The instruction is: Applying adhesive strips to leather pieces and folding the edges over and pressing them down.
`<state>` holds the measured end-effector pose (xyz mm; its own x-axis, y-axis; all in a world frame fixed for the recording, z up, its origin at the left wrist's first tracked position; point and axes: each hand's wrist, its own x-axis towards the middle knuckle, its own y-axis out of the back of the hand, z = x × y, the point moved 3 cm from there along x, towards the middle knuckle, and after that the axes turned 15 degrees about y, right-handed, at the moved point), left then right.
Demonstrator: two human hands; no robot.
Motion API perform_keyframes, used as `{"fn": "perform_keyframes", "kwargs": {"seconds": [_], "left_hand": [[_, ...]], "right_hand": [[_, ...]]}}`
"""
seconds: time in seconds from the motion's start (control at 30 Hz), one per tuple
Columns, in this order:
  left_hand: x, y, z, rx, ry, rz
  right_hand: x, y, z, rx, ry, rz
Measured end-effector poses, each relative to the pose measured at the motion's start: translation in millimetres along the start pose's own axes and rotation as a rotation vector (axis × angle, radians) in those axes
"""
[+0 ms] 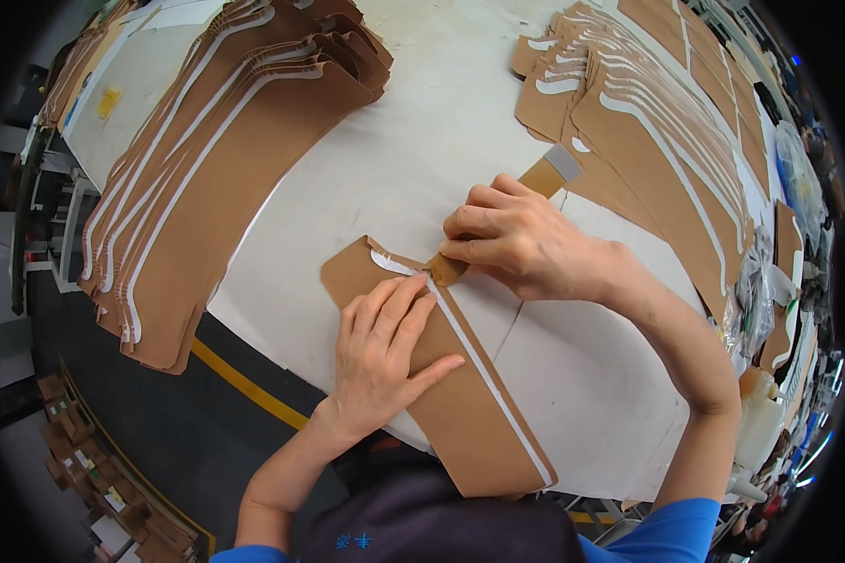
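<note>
A brown leather-like panel with a white strip along its curved edge lies slantwise on the pale table. My left hand rests flat on its upper part, fingers stretched out and thumb apart, fingertips close to the strip. In my closed right hand is a flat tan tool, its square grey end sticking out beyond the knuckles. The tool's brown lower end meets the panel's edge beside my left fingertips. My right fingers wrap round the middle of the tool and hide it.
A stack of brown panels with white strips lies at the left, overhanging the table edge. More such panels fan out at the far right. A cloudy plastic bottle and clear plastic bags are at the right. Cardboard boxes sit low left.
</note>
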<state>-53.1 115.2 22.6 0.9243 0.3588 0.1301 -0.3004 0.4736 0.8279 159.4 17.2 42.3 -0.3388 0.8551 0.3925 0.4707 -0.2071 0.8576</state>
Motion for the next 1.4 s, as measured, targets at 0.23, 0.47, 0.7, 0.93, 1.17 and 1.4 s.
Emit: {"fn": "perform_keyframes", "kwargs": {"seconds": [0.23, 0.47, 0.7, 0.93, 1.17, 1.4], "left_hand": [[0, -1, 0, -0.011, 0.009, -0.022], [-1, 0, -2, -0.006, 0.018, -0.034], [0, 1, -1, -0.023, 0.025, 0.001], [6, 11, -14, 0.087, -0.016, 0.063], [18, 11, -18, 0.103, -0.177, 0.140], [29, 11, -17, 0.148, -0.181, 0.140]], "right_hand": [[13, 7, 11, 0.048, 0.057, -0.078], [27, 3, 18, 0.059, 0.105, -0.162], [46, 2, 25, 0.049, 0.154, -0.201], [6, 39, 8, 0.286, -0.327, 0.219], [-104, 30, -72, 0.062, -0.724, 0.350], [-136, 17, -117, -0.280, -0.769, 0.337]]}}
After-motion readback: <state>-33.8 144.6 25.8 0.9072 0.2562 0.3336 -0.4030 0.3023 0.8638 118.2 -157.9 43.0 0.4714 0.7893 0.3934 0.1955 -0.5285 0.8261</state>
